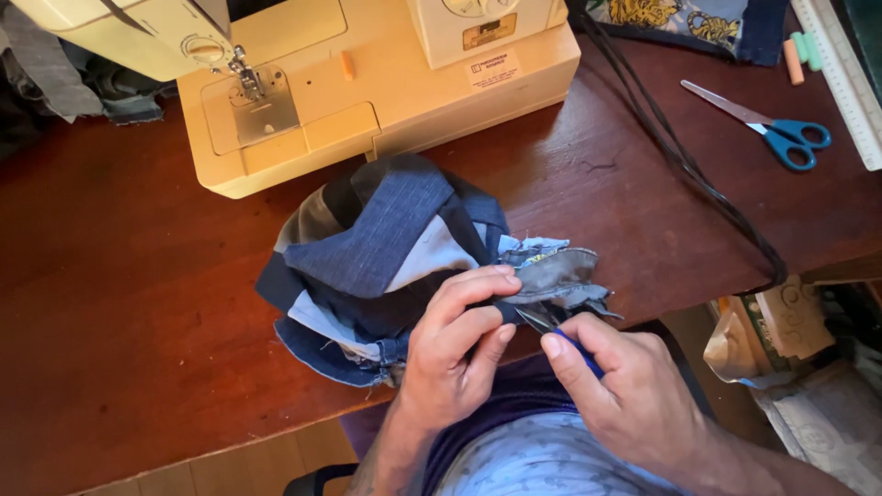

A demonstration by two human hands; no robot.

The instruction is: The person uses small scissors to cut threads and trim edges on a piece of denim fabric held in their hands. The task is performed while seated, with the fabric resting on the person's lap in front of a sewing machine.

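A bundle of patched denim fabric (386,248) in blue and grey lies on the dark wooden table (129,294) near its front edge. My left hand (455,354) pinches a grey seam of the fabric at the bundle's right side. My right hand (625,390) holds a small blue-handled tool (577,353) whose dark metal tip touches that same seam, just beside my left fingers. Frayed threads hang from the fabric edges.
A cream sewing machine (367,83) stands behind the fabric. Blue-handled scissors (767,129) lie at the back right beside a ruler (845,73) and chalk sticks (801,52). A black cable (680,156) runs across the table. Bags sit on the floor at right.
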